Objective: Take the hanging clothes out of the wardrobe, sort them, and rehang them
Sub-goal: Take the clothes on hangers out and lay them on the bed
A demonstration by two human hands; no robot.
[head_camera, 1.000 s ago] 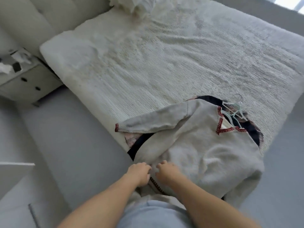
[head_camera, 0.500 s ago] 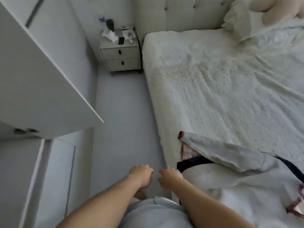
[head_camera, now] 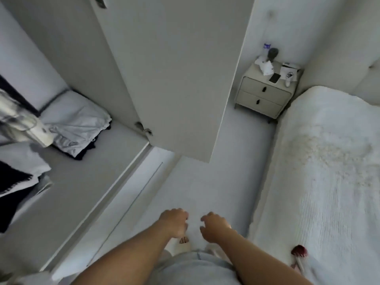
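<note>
Now both hands, left hand [head_camera: 174, 222] and right hand [head_camera: 213, 226], hang loosely curled and empty (grip holding nothing), hanging clothes [head_camera: 14, 118] up-left inside the wardrobe [head_camera: 82, 182], nearer the left.

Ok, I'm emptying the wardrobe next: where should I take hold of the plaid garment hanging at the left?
Probably by its hanger, out of view above, reaching in through the open front with the empty left hand, the nearer one. The plaid garment shows only loose hanging cloth here; pulling that would drag it.
</note>
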